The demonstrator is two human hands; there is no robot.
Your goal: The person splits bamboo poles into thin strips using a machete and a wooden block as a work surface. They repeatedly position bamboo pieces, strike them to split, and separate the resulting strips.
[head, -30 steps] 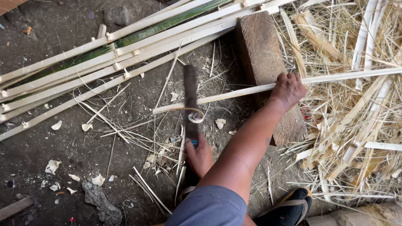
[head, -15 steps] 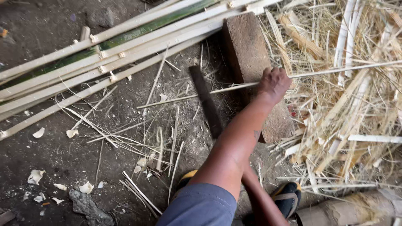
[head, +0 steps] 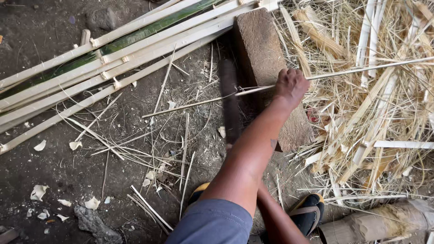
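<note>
The thin bamboo strip (head: pixel 203 102) lies across the wooden block (head: pixel 266 58), and the left hand (head: pixel 290 86) is closed tightly around it. Just beside this hand, a dark blade (head: pixel 229 101) crosses the strip. The right hand is hidden under the left forearm, so I cannot tell its grip.

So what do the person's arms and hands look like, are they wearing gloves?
No gloves. The left hand is bare, with no rings or watch showing. The left arm has a short grey-blue sleeve at the top and a small dark mark on the forearm. The right arm is bare where it shows; its hand is hidden.
</note>
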